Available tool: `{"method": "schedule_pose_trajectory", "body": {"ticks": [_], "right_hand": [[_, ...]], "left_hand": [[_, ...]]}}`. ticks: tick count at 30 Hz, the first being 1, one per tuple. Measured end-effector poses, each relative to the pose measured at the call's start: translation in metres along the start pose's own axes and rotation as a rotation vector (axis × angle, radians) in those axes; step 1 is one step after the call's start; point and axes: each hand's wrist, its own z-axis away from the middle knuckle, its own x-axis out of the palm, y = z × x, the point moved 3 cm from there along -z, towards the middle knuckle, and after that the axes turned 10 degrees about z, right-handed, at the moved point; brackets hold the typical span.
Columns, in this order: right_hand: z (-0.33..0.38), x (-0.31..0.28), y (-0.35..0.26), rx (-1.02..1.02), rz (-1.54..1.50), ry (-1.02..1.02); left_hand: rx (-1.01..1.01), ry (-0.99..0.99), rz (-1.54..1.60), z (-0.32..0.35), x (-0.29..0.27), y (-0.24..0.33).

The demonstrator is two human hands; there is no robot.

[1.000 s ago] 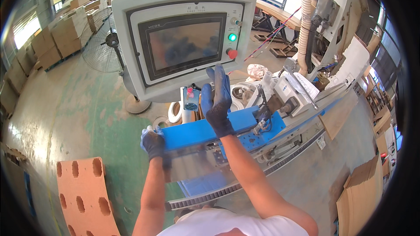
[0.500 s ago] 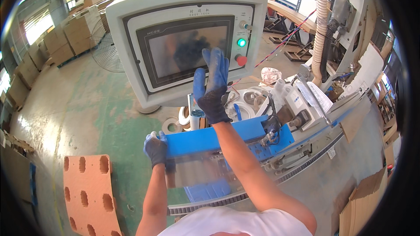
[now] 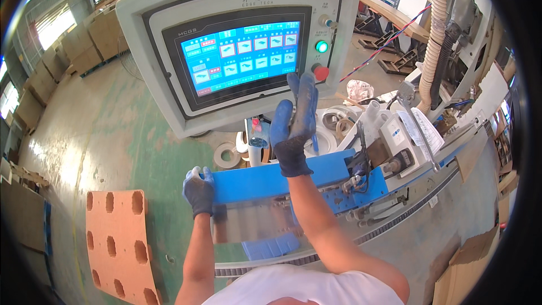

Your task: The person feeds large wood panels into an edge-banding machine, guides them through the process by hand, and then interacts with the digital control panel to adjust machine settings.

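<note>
A control panel (image 3: 141, 45) in a pale housing stands before me, its touchscreen (image 3: 243, 56) lit blue with rows of small picture buttons. In a dark work glove with blue fingers, my right hand (image 3: 296, 118) is raised just below the screen's lower right corner, holding nothing, its fingers stretched out. Close above its fingertips sits a red push button (image 3: 320, 72), with a glowing green button (image 3: 321, 47) higher up. My gloved left hand (image 3: 199, 191) grips the left end of a long blue machine cover (image 3: 248, 183), fingers curled over it.
Rolls of edge tape (image 3: 227, 155) lie beyond the blue cover. On the right are a ribbed hose (image 3: 437, 39), a metal lever (image 3: 420, 130) and paper sheets (image 3: 427, 130). An orange moulded pallet (image 3: 121, 248) lies on the floor at left; stacked boards (image 3: 107, 34) stand farther back.
The screen has gone from dark to a lit blue menu. My right hand has drawn down and right, away from the screen. The left hand keeps its place on the cover.
</note>
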Motion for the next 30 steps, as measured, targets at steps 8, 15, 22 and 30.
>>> {"method": "schedule_pose_trajectory", "body": {"ticks": [8,15,22,30], "right_hand": [[0.043,-0.023,0.011,0.217,-0.064,-0.093],[0.062,-0.038,0.012,0.162,0.058,-0.156],[0.069,-0.039,0.008,0.154,0.056,-0.191],[0.078,-0.030,0.007,0.200,-0.054,-0.190]], "left_hand": [[-0.024,-0.003,0.007,-0.002,0.003,-0.006],[-0.019,0.003,0.017,-0.003,0.003,-0.009],[-0.008,0.015,-0.009,-0.004,0.007,-0.011],[-0.028,0.000,0.002,-0.003,0.003,-0.006]]}}
